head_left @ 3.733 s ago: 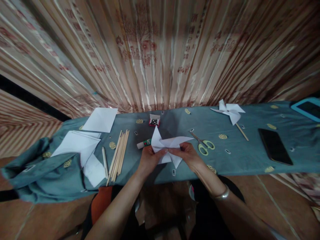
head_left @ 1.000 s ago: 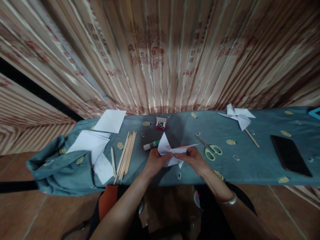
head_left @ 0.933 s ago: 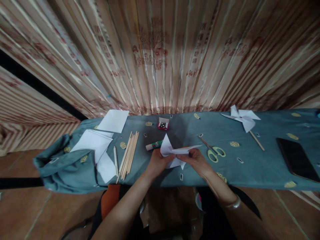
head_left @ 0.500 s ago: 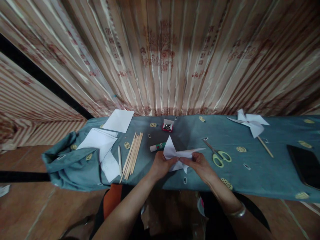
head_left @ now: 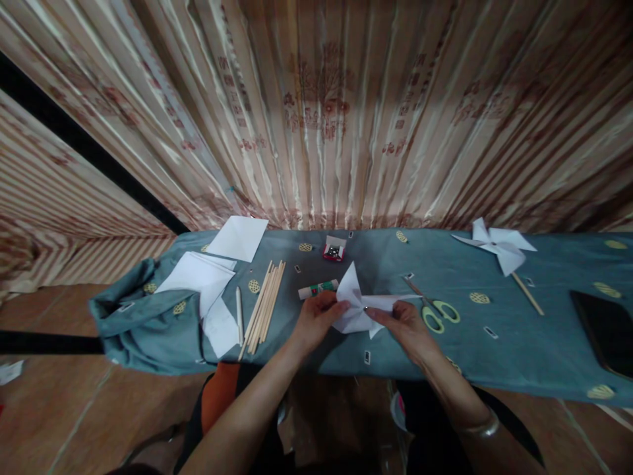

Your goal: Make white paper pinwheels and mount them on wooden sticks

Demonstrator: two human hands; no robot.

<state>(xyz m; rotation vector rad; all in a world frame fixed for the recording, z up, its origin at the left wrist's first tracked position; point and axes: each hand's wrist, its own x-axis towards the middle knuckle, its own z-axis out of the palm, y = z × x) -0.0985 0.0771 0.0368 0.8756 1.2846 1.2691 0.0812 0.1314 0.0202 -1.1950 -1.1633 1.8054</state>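
Note:
Between my hands is a white paper pinwheel (head_left: 350, 290), its blades folded in to the middle. My left hand (head_left: 319, 320) pinches its left side, thumb on top. My right hand (head_left: 403, 324) grips the right side, with the thumb by a small shiny pin (head_left: 365, 308) at the centre. Just behind the left fingers lies a glue stick (head_left: 316, 289). A small red box of metal pins (head_left: 334, 249) stands open farther back. Close to the right hand are scissors (head_left: 435, 310) with yellow-green handles.
Wooden sticks (head_left: 264, 307), a white pencil-like stick (head_left: 239, 315) and white paper sheets (head_left: 198, 277) lie to the left. A pinwheel on a stick (head_left: 502, 245) and a dark phone (head_left: 601, 330) lie to the right on the blue-green cloth (head_left: 519, 349). A curtain (head_left: 316, 119) hangs behind.
My hands and the pinwheel have shifted slightly to the right. My right thumb has drawn back from the left thumb, and the pin at the centre now shows.

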